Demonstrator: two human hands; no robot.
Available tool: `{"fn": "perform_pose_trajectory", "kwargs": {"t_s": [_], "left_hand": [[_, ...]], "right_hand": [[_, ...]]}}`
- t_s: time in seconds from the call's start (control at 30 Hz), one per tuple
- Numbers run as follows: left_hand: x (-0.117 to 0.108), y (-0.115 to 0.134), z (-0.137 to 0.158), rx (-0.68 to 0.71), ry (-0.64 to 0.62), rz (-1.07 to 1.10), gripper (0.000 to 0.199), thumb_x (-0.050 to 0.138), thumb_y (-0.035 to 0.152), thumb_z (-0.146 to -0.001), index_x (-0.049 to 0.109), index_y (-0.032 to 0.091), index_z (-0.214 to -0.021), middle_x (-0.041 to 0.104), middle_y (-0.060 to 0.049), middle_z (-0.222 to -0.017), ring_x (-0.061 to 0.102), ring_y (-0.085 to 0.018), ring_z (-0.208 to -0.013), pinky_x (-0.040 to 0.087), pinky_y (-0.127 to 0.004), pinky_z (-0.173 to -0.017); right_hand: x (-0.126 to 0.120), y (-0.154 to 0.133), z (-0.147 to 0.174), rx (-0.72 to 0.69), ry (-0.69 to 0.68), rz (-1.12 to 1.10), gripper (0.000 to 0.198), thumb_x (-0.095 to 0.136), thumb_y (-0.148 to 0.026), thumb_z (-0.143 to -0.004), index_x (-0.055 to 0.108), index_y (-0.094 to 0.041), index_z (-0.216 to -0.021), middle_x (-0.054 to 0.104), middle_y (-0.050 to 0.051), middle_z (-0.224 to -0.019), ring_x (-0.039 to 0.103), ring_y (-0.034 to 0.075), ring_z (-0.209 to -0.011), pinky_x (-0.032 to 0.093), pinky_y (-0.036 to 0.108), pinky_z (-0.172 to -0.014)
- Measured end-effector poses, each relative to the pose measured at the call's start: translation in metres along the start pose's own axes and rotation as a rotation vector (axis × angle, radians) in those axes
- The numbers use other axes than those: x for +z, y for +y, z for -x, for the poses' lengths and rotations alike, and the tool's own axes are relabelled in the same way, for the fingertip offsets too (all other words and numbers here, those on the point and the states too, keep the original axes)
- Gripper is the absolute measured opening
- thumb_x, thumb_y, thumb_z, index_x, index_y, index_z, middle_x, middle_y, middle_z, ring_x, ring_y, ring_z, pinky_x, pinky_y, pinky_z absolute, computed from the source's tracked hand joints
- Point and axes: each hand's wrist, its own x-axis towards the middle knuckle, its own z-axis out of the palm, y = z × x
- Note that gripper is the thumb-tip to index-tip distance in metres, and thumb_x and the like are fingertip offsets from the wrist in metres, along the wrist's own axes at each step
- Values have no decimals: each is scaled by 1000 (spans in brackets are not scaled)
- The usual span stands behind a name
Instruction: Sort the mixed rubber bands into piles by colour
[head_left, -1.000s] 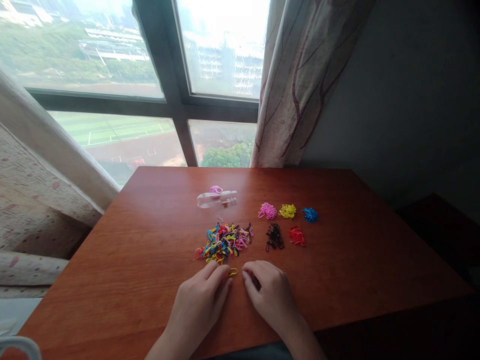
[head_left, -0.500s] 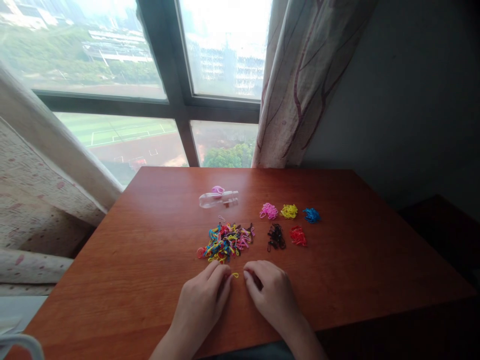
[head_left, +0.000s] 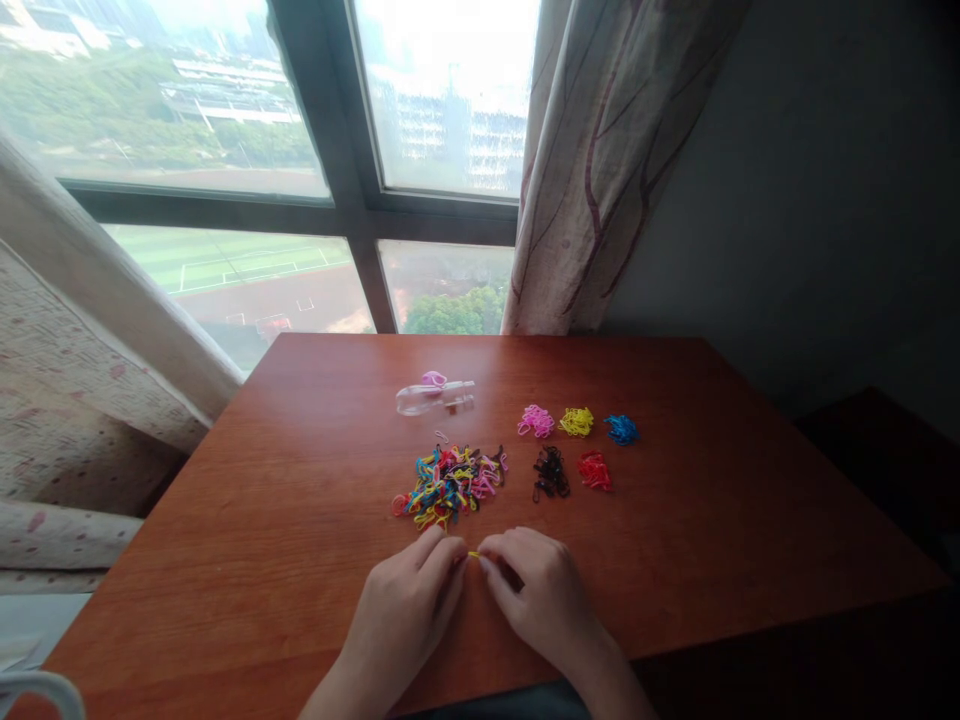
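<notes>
A small yellow rubber band (head_left: 473,554) spans the narrow gap between my fingertips, low over the table. My left hand (head_left: 409,605) pinches its left end, the fingers closed. Its right end is between the thumb and fingers of my right hand (head_left: 536,590), also closed in a pinch. Just beyond my hands lies a mixed heap of coloured rubber bands (head_left: 454,485). To its right are small single-colour piles: pink bands (head_left: 536,421), yellow bands (head_left: 577,422), blue bands (head_left: 622,430), black bands (head_left: 551,473) and red bands (head_left: 595,471).
A clear plastic container (head_left: 431,398) lies behind the heap, with a pink piece (head_left: 433,379) against it. One pale loop (head_left: 442,437) rests apart. The brown wooden table (head_left: 247,540) reaches back to a window, with curtains (head_left: 600,170) at the sides.
My right hand has moved left and closed on the free end of the yellow rubber band. The band, an open loop before, now looks drawn narrow between both hands.
</notes>
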Motion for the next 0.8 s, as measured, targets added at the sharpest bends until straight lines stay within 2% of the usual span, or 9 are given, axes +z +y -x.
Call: {"fn": "perform_pose_trajectory", "kwargs": {"t_s": [0.23, 0.33, 0.43, 0.6, 0.7, 0.8], "left_hand": [[-1, -3, 2, -38, -12, 62, 19, 41, 23, -98, 60, 23, -93, 65, -1, -81, 64, -13, -65, 46, -22, -59], [0, -4, 3, -48, -42, 50, 19, 42, 23, -97, 60, 23, -92, 65, -1, -81, 65, -15, -68, 47, -23, -62], [1, -5, 3, -46, -66, 41, 18, 43, 24, -97, 60, 24, -91, 66, -1, -81, 66, -16, -70, 47, -24, -63], [1, -5, 2, -48, -79, 55, 19, 42, 23, -97, 60, 24, -90, 66, -1, -80, 66, -16, -70, 48, -25, -62], [1, -5, 1, -55, -70, 66, 19, 43, 23, -96, 60, 24, -89, 67, -1, -80, 67, -16, -69, 48, -25, -62], [0, -5, 0, -60, -61, 76, 19, 44, 23, -95, 61, 23, -89, 67, -1, -79, 67, -16, -69, 48, -24, -61]], "right_hand": [[3, 4, -1, 48, 115, -47, 14, 54, -17, -91, 66, -22, -89, 70, 1, -78, 64, 16, -71, 46, 25, -68], [-4, 12, -1, 82, 177, -70, 14, 54, -19, -91, 68, -22, -90, 70, 1, -76, 65, 15, -66, 48, 24, -64], [-23, 28, -4, 135, 268, -52, 16, 53, -24, -92, 69, -21, -90, 70, 2, -76, 64, 15, -62, 49, 23, -59], [-74, 74, -21, 252, 437, 117, 23, 55, -36, -90, 71, -20, -87, 69, 3, -70, 62, 16, -58, 47, 25, -57], [-95, 102, -38, 278, 441, 261, 27, 53, -39, -89, 72, -19, -86, 67, 3, -66, 61, 17, -57, 45, 26, -58], [-103, 121, -53, 279, 398, 356, 30, 50, -39, -89, 72, -19, -86, 67, 4, -65, 60, 17, -56, 43, 26, -58]]}}
